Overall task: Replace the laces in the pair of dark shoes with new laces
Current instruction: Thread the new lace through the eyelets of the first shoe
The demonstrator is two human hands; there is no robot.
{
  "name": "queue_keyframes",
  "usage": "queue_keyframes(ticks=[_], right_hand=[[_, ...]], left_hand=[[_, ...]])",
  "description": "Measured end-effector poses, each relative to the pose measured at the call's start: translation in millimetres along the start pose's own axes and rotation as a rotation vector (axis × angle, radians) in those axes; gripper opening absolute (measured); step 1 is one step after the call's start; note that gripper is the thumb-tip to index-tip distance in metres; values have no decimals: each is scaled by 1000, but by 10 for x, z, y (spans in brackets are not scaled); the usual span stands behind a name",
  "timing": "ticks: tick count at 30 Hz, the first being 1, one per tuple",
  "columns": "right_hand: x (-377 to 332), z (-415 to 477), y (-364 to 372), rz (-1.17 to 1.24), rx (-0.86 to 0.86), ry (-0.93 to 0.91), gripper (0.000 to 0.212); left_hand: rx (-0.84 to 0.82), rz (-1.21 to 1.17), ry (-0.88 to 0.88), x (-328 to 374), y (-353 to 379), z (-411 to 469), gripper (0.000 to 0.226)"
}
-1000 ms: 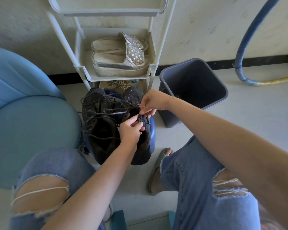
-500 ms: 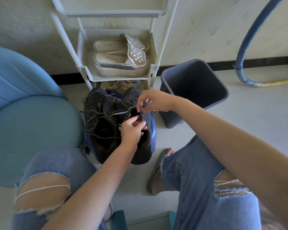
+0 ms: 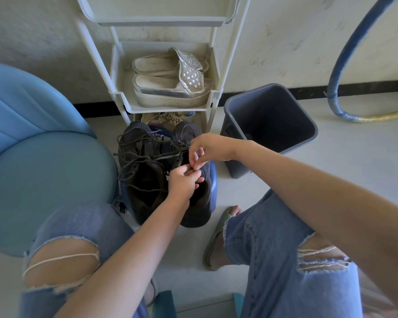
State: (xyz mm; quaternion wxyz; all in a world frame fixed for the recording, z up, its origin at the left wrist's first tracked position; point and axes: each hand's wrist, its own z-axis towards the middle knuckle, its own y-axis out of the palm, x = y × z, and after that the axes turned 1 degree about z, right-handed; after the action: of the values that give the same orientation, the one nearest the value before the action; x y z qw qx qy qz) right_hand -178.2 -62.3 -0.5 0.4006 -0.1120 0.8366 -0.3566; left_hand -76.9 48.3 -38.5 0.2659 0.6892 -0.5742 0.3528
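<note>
- At the bottom of the frame are the person's knees in torn light-blue jeans (image 3: 283,255). A foot in an olive-green slide sandal (image 3: 213,245) rests on the pale floor, just right of centre.
- Just above centre, the left hand (image 3: 182,183) reaches in from the lower left. Its fingers are curled tight on the inner upper edge of the right-hand shoe, by the eyelets.
- The right hand (image 3: 206,148) comes in from the right and sits just above the left one, touching it. Its fingers point down, and thumb and forefinger are closed in a pinch on a dark grey lace (image 3: 147,158).
- The pair of dark shoes (image 3: 145,187) stands side by side, toes away from the person, at the middle of the frame. They rest on a round blue padded stool (image 3: 214,182), whose rim shows at their right.
- More loose lace lies in loops across the left-hand shoe.
- A large light-blue cushioned chair (image 3: 44,177) fills the left of the frame, beside the shoes.
- A grey square plastic bin (image 3: 234,161) stands right of the shoes, behind the right wrist.
- Behind the shoes, a white plastic tiered rack (image 3: 166,109) holds silver jewelled platform sandals (image 3: 170,91) on one shelf.
- At the upper right, a blue-wrapped curved hose (image 3: 345,63) leans along the pale wall.
</note>
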Motion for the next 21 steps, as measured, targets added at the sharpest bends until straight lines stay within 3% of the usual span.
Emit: queue_keyframes(ticks=[13,17,21], right_hand=[[-24,2,162,-177,64,-63,12],[-205,2,209,55,-50,-68,15],[-210,-138,-23,491,-92,-15,17]], left_hand=[[47,-49,-11,9,4,3,26],[99,-85,-43,37,7,-11,13],[87,-141,93,49,-15,-76,4]])
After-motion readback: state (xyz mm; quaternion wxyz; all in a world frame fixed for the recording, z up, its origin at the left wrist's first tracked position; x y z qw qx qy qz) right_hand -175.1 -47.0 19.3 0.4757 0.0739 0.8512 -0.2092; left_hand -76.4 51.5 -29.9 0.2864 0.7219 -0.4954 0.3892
